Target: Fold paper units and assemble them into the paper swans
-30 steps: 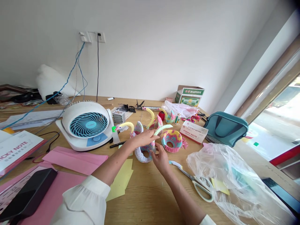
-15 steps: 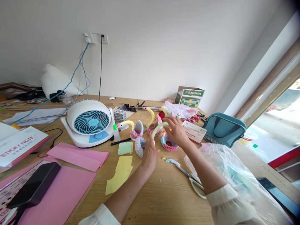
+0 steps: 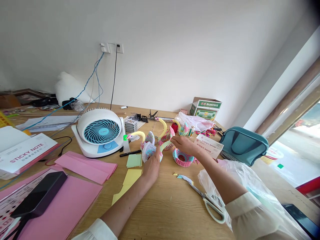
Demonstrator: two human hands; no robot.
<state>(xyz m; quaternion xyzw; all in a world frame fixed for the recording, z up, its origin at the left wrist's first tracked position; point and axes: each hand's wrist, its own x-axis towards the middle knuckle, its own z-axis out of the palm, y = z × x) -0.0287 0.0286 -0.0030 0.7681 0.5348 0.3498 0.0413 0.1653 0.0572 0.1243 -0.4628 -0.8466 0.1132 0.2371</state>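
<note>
My left hand [image 3: 152, 168] is closed around a small folded-paper swan [image 3: 148, 150] with a pale, bluish-white body, tilted just above the table. At the end of the swan's pale green neck [image 3: 165, 145], my right hand [image 3: 184, 145] pinches with its fingers; the neck's tip is hidden by them. Below the right hand sits a pink and blue paper basket-like piece [image 3: 183, 158]. Behind the hands stand other paper swans: one with a yellow neck [image 3: 138, 134] on the left, another with a taller yellow neck [image 3: 163, 126] and pink wings, and a smaller one [image 3: 183, 129] farther back.
Scissors [image 3: 214, 210] lie at the right beside a plastic bag [image 3: 250, 186]. Yellow notes [image 3: 131, 176], green notes [image 3: 134, 160] and a black pen [image 3: 130, 153] are on the left, near a white fan [image 3: 100, 131]. A teal bag [image 3: 243, 145] stands at the right.
My right hand has lowered, with its fingers closing on the neck's end. The swan in my left hand has tilted, its neck now lying flatter. The view has shifted slightly.
</note>
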